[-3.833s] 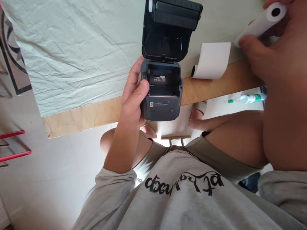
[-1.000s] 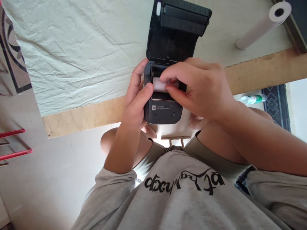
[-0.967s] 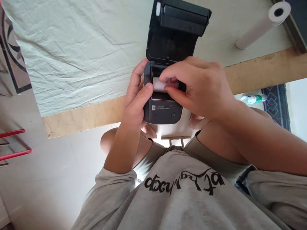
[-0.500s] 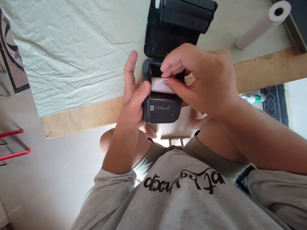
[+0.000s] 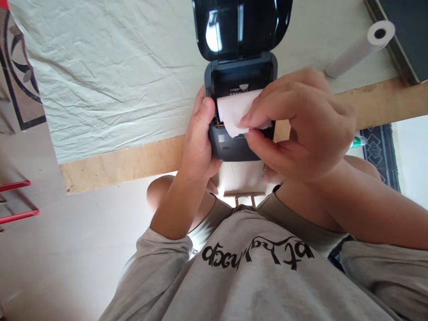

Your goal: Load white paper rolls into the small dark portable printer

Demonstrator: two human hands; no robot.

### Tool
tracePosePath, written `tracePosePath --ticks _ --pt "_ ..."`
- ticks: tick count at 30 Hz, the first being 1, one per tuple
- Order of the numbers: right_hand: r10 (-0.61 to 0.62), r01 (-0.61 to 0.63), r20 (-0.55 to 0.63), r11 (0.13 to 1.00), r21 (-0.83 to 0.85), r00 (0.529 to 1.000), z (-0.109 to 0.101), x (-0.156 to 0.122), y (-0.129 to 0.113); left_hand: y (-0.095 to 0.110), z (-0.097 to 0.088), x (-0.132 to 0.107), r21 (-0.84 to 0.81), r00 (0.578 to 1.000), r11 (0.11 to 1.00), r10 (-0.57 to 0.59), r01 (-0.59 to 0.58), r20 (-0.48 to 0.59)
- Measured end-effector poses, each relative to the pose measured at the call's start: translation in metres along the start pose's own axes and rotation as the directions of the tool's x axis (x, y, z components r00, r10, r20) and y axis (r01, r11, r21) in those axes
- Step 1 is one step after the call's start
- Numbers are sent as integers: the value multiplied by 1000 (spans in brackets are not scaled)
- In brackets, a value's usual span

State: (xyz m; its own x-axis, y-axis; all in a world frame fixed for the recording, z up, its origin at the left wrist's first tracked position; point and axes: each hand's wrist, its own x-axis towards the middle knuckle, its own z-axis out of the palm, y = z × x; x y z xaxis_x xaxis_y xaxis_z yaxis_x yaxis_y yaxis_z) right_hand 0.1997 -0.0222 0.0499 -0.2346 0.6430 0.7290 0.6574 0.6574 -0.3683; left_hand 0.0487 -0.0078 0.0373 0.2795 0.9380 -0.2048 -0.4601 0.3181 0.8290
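A dark label printer [image 5: 239,154] is held above the table's front edge, its glossy black lid [image 5: 254,31] swung up and back. My left hand [image 5: 199,133] wraps around its left side, thumb on the rim and the other fingers mostly hidden underneath. A white paper roll [image 5: 230,106] sits in the printer's compartment, and its loose end hangs over the front edge. Between thumb and fingertips, my right hand [image 5: 301,120] pinches that paper end. Small printed text shows on the compartment's inner wall behind the roll.
A tall white roll [image 5: 357,51] stands at the table's right, beside a dark flat object [image 5: 406,31]. Pale wrinkled cloth [image 5: 117,80] covers the table above a bare wooden edge [image 5: 123,158]. Red bars [image 5: 20,216] show at far left.
The paper's loose end has been drawn out over the printer's front, pinched in my right hand. The printer has tilted, showing more of its compartment. My left thumb has stayed on its rim.
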Motion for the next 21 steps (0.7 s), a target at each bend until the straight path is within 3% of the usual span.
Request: tracePosePath --ticks 6,15,18,20,21 --pt "-31 32 13 998 -55 999 -1 -5 9 -4 5 6 39 993 993 106 -108 60" --pt "-31 27 45 995 98 998 -5 -11 11 -17 -3 5 191 983 964 176 -183 51" --pt "73 -61 -65 984 169 995 -11 -11 14 -17 -6 5 178 981 966 172 -186 86" --pt "275 -250 -92 943 219 957 -15 -12 18 -18 -8 6 155 980 972 160 -178 117" --pt "403 -380 -33 884 272 915 -17 -13 20 -19 -9 6 151 979 973 153 -174 136"
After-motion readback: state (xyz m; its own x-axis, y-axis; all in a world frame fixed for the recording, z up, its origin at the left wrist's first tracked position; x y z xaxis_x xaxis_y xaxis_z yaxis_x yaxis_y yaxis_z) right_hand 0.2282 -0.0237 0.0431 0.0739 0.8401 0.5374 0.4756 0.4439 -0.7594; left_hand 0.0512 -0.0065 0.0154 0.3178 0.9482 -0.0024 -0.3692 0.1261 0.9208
